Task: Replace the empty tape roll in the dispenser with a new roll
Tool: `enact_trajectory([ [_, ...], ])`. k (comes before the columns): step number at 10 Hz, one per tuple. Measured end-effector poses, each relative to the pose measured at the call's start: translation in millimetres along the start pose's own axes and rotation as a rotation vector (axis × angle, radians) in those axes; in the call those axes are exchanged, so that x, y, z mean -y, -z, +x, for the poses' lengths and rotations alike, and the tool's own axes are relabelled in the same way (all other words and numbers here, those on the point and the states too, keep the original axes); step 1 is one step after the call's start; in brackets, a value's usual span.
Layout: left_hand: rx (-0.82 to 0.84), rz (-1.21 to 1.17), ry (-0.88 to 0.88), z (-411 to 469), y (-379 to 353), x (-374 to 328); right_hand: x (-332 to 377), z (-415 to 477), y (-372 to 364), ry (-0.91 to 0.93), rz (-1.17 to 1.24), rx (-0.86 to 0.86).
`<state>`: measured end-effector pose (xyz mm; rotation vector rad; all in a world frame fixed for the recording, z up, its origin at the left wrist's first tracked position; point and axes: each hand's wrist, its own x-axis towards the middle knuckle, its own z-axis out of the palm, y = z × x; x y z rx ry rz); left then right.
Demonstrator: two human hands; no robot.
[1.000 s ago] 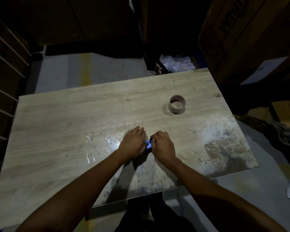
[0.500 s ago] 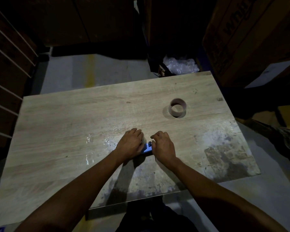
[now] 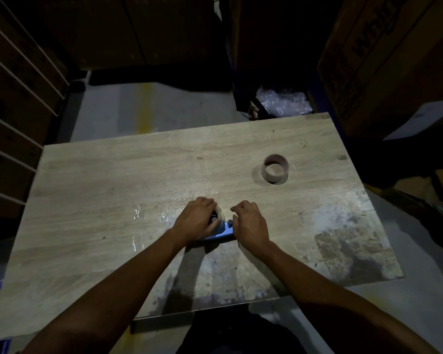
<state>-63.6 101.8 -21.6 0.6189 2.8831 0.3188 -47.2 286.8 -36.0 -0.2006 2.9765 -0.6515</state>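
Observation:
A blue tape dispenser [image 3: 224, 232] lies on the wooden table [image 3: 113, 190] near its middle, mostly hidden under my two hands. My left hand [image 3: 197, 221] covers its left end, fingers curled over a pale roll [image 3: 218, 215] seated in it. My right hand [image 3: 250, 222] rests on the right end, fingers bent down onto the dispenser. A bare brown cardboard core [image 3: 275, 169] stands on its rim on the table, far right and apart from both hands.
Bits of clear tape [image 3: 137, 213] stick to the table left of my hands. The right front of the table is scuffed and stained. A large cardboard box [image 3: 384, 60] stands right, clear plastic wrap [image 3: 283, 102] behind, shelving [image 3: 16, 98] left.
My hands have drifted slightly apart, showing more of the blue dispenser and the pale roll between them. The cardboard core has not moved on the table.

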Motion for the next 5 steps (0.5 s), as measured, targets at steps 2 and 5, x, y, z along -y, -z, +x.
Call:
enact_trajectory([
  [2, 0.009, 0.018, 0.063, -4.6, -3.2, -0.7, 2.6, -2.2, 4.8, 0.052, -0.028, 0.009],
  [5, -0.103, -0.006, 0.139, -19.7, 1.7, -10.2, 12.3, -13.1, 25.7, 0.101, -0.128, 0.044],
])
